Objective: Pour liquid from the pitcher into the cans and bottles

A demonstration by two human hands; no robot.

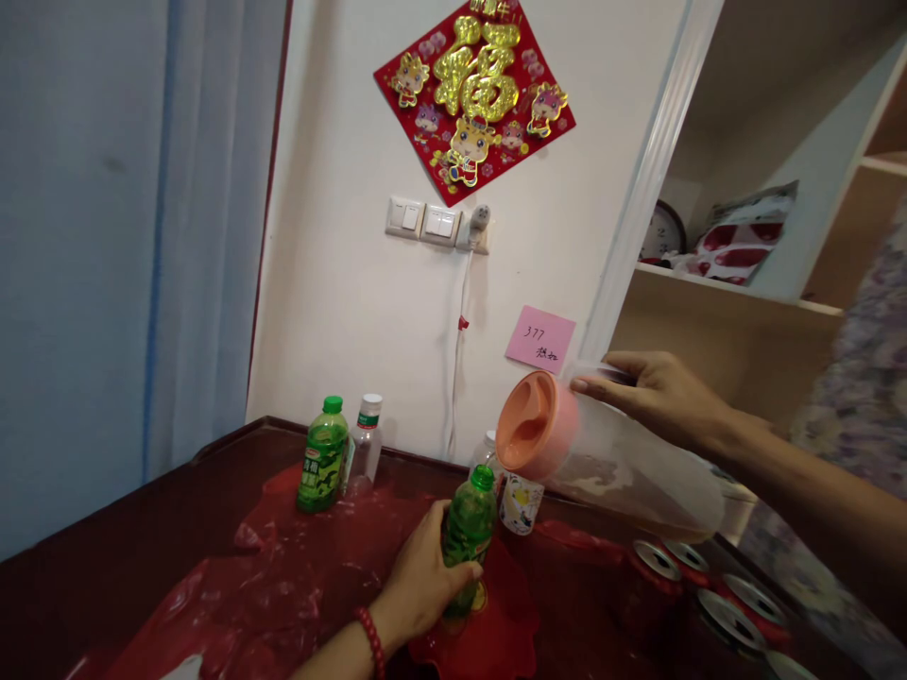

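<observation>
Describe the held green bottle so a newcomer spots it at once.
On the dark red table, find the red scalloped dish, lower left of the pitcher. Seen over it is a green plastic bottle. The left hand grips it; the green-capped bottle farther left stands untouched.

On my feed, a pink note (540, 338) marked the wall. I saw a red poster (473, 99) with gold lettering above it, to the left. Left of the note and higher sat switches (423, 221) and a plug (480, 218), its white cord (457, 378) hanging down. Far left of it I made out a blue curtain (120, 236). Below the note stood a patterned cup (521, 504); lower right of it, several cans (728, 619). Right of it and higher, a shelf (779, 298) held a clock (660, 232) and a bag (747, 236).
</observation>
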